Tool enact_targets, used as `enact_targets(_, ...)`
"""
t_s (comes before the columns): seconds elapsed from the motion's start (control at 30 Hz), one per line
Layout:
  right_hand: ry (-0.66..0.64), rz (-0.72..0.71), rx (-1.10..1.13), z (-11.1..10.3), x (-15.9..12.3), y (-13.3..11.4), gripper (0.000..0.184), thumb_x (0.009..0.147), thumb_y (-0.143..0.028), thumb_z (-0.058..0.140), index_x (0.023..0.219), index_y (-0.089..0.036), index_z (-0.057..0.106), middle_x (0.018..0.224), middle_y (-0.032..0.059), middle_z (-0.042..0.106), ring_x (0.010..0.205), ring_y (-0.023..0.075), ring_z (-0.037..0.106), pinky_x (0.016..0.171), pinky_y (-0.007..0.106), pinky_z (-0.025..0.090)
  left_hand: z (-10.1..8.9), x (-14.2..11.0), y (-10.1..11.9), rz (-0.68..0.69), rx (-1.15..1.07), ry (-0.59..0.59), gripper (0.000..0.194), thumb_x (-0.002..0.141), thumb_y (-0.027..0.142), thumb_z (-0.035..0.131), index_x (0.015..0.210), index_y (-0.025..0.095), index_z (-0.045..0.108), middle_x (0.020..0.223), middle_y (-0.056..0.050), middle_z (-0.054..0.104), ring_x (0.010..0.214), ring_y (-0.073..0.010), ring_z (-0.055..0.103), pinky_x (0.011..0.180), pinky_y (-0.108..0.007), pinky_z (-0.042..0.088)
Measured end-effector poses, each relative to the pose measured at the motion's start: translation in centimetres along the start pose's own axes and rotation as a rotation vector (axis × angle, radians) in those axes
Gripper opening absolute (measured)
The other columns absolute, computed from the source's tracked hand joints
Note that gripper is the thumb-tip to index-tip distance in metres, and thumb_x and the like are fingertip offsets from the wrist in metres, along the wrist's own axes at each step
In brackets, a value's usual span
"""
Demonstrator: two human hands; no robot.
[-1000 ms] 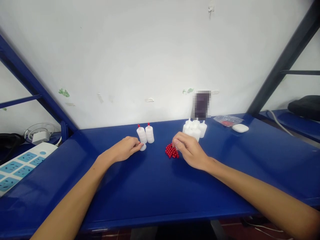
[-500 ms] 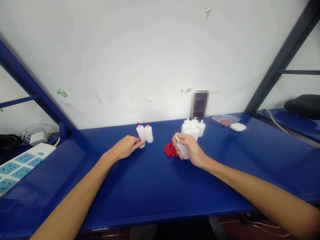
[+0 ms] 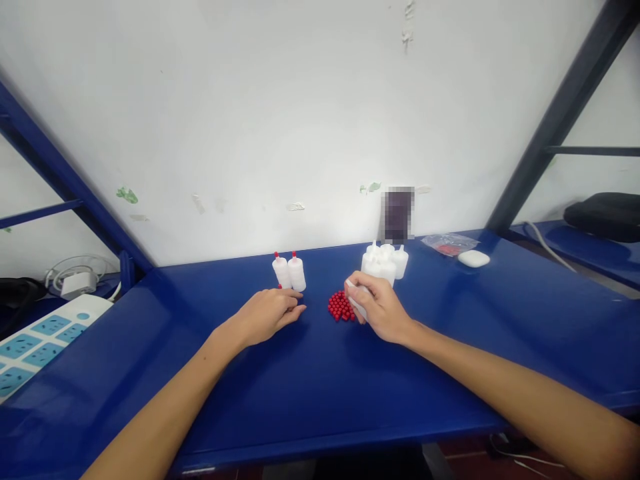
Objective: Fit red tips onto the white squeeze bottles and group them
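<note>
In the head view, small, glossy red caps (image 3: 340,307) are heaped on the smooth blue tabletop (image 3: 300,393); at the heap's right edge, a pale plastic squeeze bottle (image 3: 359,309) is gripped, tilted, by the right hand (image 3: 383,310). Left of the heap, the left hand (image 3: 270,315) is held with fingers loosely parted before red-tipped cylindrical bottles (image 3: 297,275), while white-nozzled bottles (image 3: 381,268) are clustered behind the heap, rightward.

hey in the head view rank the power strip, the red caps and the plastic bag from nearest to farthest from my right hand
From your right hand:
1. Red caps, just left of it.
2. Plastic bag, back right.
3. Power strip, far left.
</note>
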State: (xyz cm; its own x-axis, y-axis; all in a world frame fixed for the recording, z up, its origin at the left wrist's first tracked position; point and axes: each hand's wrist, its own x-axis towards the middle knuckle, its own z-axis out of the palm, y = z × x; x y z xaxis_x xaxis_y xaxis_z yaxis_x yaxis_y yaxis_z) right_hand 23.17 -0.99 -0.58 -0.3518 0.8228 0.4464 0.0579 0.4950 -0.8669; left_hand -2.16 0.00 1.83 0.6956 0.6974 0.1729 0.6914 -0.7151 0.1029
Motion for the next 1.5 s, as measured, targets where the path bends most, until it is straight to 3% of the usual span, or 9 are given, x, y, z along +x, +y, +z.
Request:
enact_targets(0.13,-0.014,0.002,0.071,-0.2,-0.1,-0.4,0.023,0.093,-0.036,0.046,0.078,-0.02,0.049,0.048,-0.0065,0.047,0.041,0.0108,0.045,0.046,0.025,0.036,0.5,0.0,-0.5,-0.015,0.031,-0.025,0.046,0.102,0.037,0.038,0.073,0.017,0.066,0.11,-0.011,0.071,0.089,-0.0209,0.068,0.074,-0.028,0.048)
enact_targets(0.3,-0.061,0.037,0.011,-0.2,-0.1,-0.9,0.009,0.081,-0.023,0.047,0.078,-0.018,0.054,0.056,-0.0039,0.051,0.047,0.0109,0.046,0.049,0.024,0.036,0.5,0.1,0.2,0.065,0.021,0.041,0.043,0.103,0.037,0.038,0.073,0.017,0.061,0.072,-0.003,0.065,0.063,-0.0139,0.059,0.061,-0.024,0.04)
enact_targets(0.5,-0.222,-0.022,-0.228,0.1,-0.1,-1.6,0.013,0.078,-0.017,0.043,0.067,-0.018,0.05,0.062,-0.002,0.049,0.056,0.0114,0.044,0.057,0.025,0.034,1.5,0.5,2.9,0.276,0.022,0.418,0.041,0.102,0.031,0.044,0.064,0.017,0.045,0.053,0.005,0.044,0.046,-0.0085,0.036,0.049,-0.025,0.027)
enact_targets(0.67,-0.382,-0.116,-0.38,0.5,-0.5,-2.4,0.008,0.081,-0.014,0.045,0.086,-0.02,0.046,0.066,-0.0052,0.046,0.058,0.0112,0.039,0.059,0.025,0.03,1.7,0.8,4.3,0.402,0.02,0.609,0.037,0.102,0.032,0.045,0.068,0.017,0.047,0.054,0.005,0.046,0.048,-0.0084,0.035,0.049,-0.024,0.028)
enact_targets(0.77,-0.425,-0.161,-0.395,0.6,-0.6,-2.7,0.005,0.083,-0.017,0.044,0.081,-0.021,0.042,0.066,-0.0047,0.045,0.059,0.0114,0.037,0.059,0.026,0.029,1.6,0.9,4.6,0.45,0.041,0.628,0.036,0.103,0.033,0.044,0.072,0.017,0.051,0.057,0.004,0.049,0.049,-0.0089,0.037,0.05,-0.025,0.029)
enact_targets(0.93,-0.463,-0.28,-0.387,0.7,-0.8,-2.6,0.019,0.085,-0.031,0.043,0.071,-0.02,0.036,0.068,-0.0018,0.043,0.06,0.0124,0.036,0.06,0.028,0.031,1.4,1.0,5.0,0.482,0.129,0.6,0.041,0.103,0.032,0.042,0.065,0.018,0.044,0.054,0.004,0.045,0.048,-0.0093,0.037,0.049,-0.027,0.029)
enact_targets(1.1,-0.475,-0.253,-0.438,0.7,-1.0,-2.6,0.041,0.094,-0.05,0.037,0.067,-0.02,0.036,0.064,-0.0024,0.042,0.057,0.0112,0.034,0.058,0.027,0.029,1.1,1.1,5.6,0.543,0.199,0.591,0.044,0.105,0.031,0.033,0.064,0.018,0.041,0.053,0.004,0.044,0.046,-0.0098,0.036,0.047,-0.027,0.029)
enact_targets(1.27,-0.504,-0.202,-0.448,1.1,-1.1,-2.6,0.042,0.095,-0.043,0.041,0.061,-0.019,0.033,0.052,-0.0051,0.036,0.049,0.0079,0.03,0.053,0.026,0.025,1.3,1.3,6.1,0.575,0.185,0.575,0.045,0.106,0.033,0.028,0.065,0.018,0.041,0.053,0.003,0.046,0.045,-0.0106,0.035,0.045,-0.026,0.03)
enact_targets(1.5,-0.499,-0.197,-0.442,1.4,-1.3,-2.5,0.031,0.083,-0.029,0.046,0.058,-0.02,0.03,0.048,-0.0055,0.033,0.045,0.0076,0.027,0.049,0.025,0.023,2.0,1.0,6.3,0.559,0.182,0.563,0.042,0.104,0.029,0.033,0.064,0.019,0.042,0.051,0.003,0.047,0.044,-0.0105,0.036,0.046,-0.026,0.03)
